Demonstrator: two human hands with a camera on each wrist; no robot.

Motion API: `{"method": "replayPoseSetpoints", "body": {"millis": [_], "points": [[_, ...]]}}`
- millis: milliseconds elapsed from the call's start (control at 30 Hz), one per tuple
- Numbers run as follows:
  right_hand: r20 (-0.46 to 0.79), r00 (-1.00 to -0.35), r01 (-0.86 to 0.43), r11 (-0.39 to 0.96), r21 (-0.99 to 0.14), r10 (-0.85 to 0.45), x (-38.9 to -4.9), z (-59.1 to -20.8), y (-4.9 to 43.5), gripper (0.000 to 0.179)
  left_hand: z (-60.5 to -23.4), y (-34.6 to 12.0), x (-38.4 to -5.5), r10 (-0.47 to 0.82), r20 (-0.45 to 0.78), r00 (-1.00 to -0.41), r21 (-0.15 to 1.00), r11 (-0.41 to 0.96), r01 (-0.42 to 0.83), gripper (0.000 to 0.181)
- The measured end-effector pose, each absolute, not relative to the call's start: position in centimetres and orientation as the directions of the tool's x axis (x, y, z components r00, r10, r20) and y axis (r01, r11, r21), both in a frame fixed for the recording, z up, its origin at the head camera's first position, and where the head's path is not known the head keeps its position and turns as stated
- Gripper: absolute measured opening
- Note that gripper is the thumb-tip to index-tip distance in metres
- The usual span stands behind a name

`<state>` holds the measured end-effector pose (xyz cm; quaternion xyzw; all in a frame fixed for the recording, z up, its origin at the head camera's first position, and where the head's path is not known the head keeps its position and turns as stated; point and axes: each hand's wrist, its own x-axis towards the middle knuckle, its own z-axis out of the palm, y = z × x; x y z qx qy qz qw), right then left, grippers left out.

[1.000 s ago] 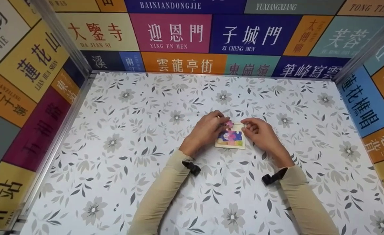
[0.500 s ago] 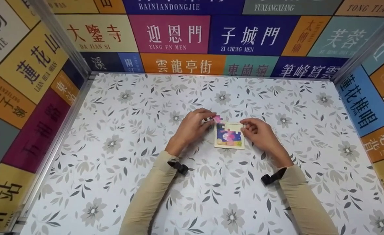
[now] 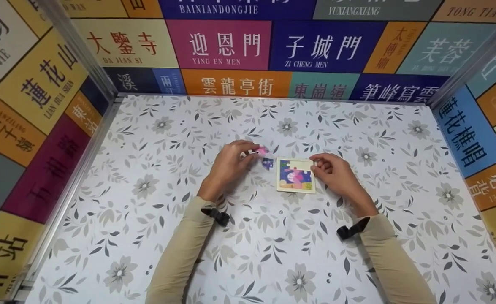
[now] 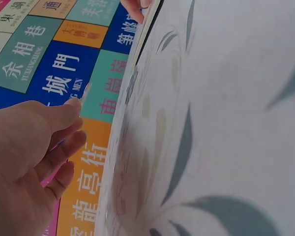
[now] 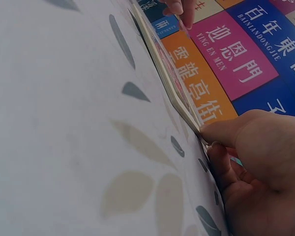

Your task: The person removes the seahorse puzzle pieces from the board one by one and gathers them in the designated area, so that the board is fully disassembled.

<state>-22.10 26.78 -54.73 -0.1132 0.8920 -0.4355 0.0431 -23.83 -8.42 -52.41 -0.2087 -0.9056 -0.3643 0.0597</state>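
Observation:
My left hand (image 3: 230,164) pinches a pink jigsaw piece (image 3: 261,150) between thumb and fingers, a little above the table and left of the puzzle board. Just below that piece lies a dark blue jigsaw piece (image 3: 267,164). The small square puzzle board (image 3: 296,189) has a cream frame and a blue, pink and yellow picture; part of its upper right shows bare cream base. At the board's upper right edge, my right hand (image 3: 335,172) holds the frame between thumb and fingers. In the right wrist view, the thumb presses on the corner of the board (image 5: 163,73).
A white tablecloth (image 3: 146,253) with grey flowers and leaves covers the table. Upright panels (image 3: 226,44) with colourful printed signs enclose the back and both sides. A black wrist strap camera (image 3: 216,216) sits on the left sleeve, another (image 3: 352,229) on the right.
My left hand has carried the pink piece from above the board to its left. The dark blue piece beside the board has come into view. My right hand stays on the frame.

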Motion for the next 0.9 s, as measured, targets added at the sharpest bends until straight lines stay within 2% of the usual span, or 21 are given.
{"method": "replayPoseSetpoints", "body": {"millis": [433,667,900], "points": [[0.024,-0.972,-0.160,0.584,-0.796,-0.234,-22.1,-54.8,26.8,0.032,-53.3,-9.6,-24.1,0.348,0.153,-0.925,0.675,0.647,0.355,0.031],[0.039,-0.968,-0.181,0.587,-0.789,-0.247,-21.9,-54.7,27.0,0.032,-53.5,-9.8,-24.0,0.384,0.155,-0.910,0.674,0.633,0.381,0.019],[0.025,-0.971,-0.165,0.588,-0.792,-0.238,-22.0,-54.6,26.9,0.032,-53.5,-9.8,-23.9,0.379,0.158,-0.912,0.667,0.640,0.382,0.014]]}}
